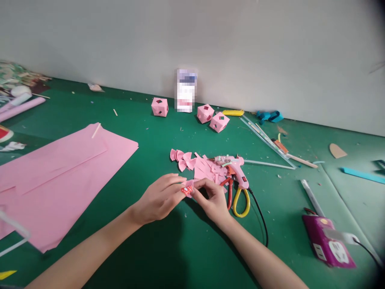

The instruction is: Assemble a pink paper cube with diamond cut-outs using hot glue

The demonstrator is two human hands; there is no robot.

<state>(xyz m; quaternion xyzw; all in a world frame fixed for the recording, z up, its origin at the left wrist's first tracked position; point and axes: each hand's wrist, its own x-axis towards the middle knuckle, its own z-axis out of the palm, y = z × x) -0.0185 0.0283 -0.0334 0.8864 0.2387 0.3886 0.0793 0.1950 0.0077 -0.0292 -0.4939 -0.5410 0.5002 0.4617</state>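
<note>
Both hands meet above the green table, pinching a small piece of pink paper (190, 183) between their fingertips. My left hand (161, 196) grips it from the left, and a red-and-white patterned patch (187, 190) shows at its thumb tip. From the right, my right hand (213, 198) holds the paper with thumb and forefinger. Just beyond are several pink paper bows (182, 159) and a pile of cut pink strips (207, 168). A pink glue gun (240, 171) lies on the pile's right side. Scissors (241, 204) with a red and a yellow handle lie partly under it.
Three pink paper polyhedra, one a lone cube-like shape (159, 107), sit near the wall beside a blurred upright box (185, 90). Large pink sheets (75, 172) cover the left. A purple power box (327, 241) with cables is at right. Rulers (267, 140) lie behind.
</note>
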